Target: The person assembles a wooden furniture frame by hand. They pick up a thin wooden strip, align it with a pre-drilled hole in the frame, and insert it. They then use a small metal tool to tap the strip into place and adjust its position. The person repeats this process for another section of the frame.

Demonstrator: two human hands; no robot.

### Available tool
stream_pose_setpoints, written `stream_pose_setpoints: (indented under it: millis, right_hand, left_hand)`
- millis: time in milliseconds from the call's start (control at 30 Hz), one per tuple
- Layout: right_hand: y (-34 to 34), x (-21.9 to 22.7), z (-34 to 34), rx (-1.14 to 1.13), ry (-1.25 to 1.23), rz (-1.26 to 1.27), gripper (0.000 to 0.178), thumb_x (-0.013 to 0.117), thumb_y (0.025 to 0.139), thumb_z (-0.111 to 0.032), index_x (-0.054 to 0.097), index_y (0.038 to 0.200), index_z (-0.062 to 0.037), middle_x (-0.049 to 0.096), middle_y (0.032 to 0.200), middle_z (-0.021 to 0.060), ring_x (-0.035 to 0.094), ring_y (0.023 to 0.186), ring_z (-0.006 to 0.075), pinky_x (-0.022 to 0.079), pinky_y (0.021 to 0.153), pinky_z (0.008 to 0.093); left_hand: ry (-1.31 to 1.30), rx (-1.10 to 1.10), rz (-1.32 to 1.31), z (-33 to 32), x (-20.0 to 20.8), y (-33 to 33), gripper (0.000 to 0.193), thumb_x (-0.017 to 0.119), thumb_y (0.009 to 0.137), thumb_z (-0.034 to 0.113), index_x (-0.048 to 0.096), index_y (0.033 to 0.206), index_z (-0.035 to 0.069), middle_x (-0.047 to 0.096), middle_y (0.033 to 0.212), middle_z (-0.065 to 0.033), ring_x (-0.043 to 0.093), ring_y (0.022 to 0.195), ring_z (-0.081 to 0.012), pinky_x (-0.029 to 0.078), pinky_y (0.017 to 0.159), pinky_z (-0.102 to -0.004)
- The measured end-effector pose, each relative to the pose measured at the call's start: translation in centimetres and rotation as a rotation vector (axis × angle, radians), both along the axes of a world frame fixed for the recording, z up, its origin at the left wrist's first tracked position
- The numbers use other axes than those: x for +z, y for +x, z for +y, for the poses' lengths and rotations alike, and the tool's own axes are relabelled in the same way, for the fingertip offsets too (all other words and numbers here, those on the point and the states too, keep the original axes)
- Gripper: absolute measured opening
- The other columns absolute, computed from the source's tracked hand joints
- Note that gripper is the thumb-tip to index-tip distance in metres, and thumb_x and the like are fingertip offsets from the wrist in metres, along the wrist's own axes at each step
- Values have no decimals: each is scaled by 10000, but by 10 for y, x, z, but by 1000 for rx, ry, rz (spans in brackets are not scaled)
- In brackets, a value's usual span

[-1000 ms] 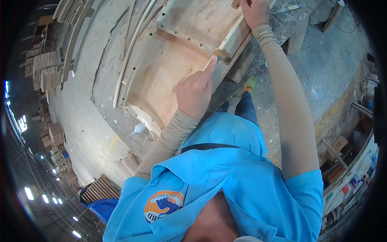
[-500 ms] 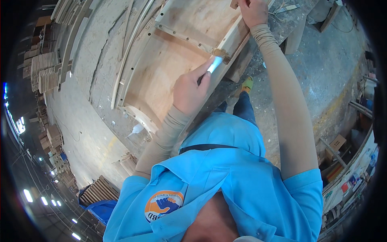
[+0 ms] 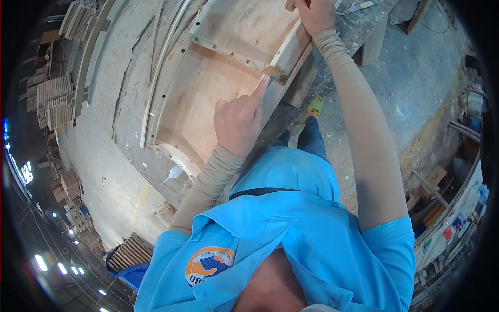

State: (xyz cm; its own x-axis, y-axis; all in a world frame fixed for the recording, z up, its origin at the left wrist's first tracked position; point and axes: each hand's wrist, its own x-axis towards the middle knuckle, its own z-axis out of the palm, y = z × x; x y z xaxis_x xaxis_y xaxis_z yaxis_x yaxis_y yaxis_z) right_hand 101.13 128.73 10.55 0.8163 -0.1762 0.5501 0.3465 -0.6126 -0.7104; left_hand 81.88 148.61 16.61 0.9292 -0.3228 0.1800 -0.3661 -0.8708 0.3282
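Note:
A curved wooden frame with a plywood panel (image 3: 205,93) lies at an angle in front of me, its rails and crosspiece dotted with dark holes. My left hand (image 3: 239,122) is closed around a thin flat scraper, mostly hidden, with the index finger stretched toward the frame's near rail. Just beyond that fingertip, a brown filler-like patch (image 3: 276,74) covers the joint of crosspiece and rail. My right hand (image 3: 317,15), at the top edge, pinches a small brown flat piece (image 3: 291,4) above the same rail; part of it is cut off.
A white squeeze bottle (image 3: 175,171) stands beside the frame's lower-left end. Long curved wood strips (image 3: 165,57) lie along its far side. Stacked wooden parts (image 3: 54,96) are at the left, and a cardboard box (image 3: 435,178) sits among clutter at the right.
The left hand has turned, so the scraper's bright blade no longer glints. Both hands and the frame appear slightly further left and up in view.

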Motion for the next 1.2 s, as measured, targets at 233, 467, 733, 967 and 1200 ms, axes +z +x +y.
stream_pose_setpoints:
  millis: [233,467,733,967,1200]
  right_hand:
    - [-4,6,0,34,46,25,218,626,881,-205,612,801,-3,581,672,179,585,611,324,448,567,381]
    - [0,2,-1,16,-17,24,246,633,883,-219,597,780,2,557,642,177,566,585,320,432,547,390]
    - [-4,8,0,56,85,39,232,631,882,-204,598,783,3,557,638,164,569,580,292,438,558,375]
    - [-2,5,0,21,0,63,210,624,886,-194,606,799,-4,567,646,155,571,584,286,441,561,370]
    - [-4,11,-1,46,51,65,184,613,887,-181,619,802,-18,590,644,135,598,591,262,461,568,354]
  left_hand:
    - [58,21,-7,-4,-4,-1,586,624,740,8,586,1297,187,487,570,-13,436,485,-165,288,547,-318]
    - [-68,16,75,-7,-2,7,511,608,788,14,608,1272,179,523,592,-43,456,500,-185,329,569,-311]
    - [-137,-16,118,3,5,7,479,594,817,15,613,1268,175,537,612,-36,470,524,-166,339,609,-291]
    - [67,-73,-31,-1,-4,9,595,625,747,30,557,1317,186,440,568,0,443,514,-160,279,575,-325]
    - [51,-105,-51,-1,-8,8,624,625,743,26,532,1339,184,440,572,-2,453,519,-161,299,581,-320]
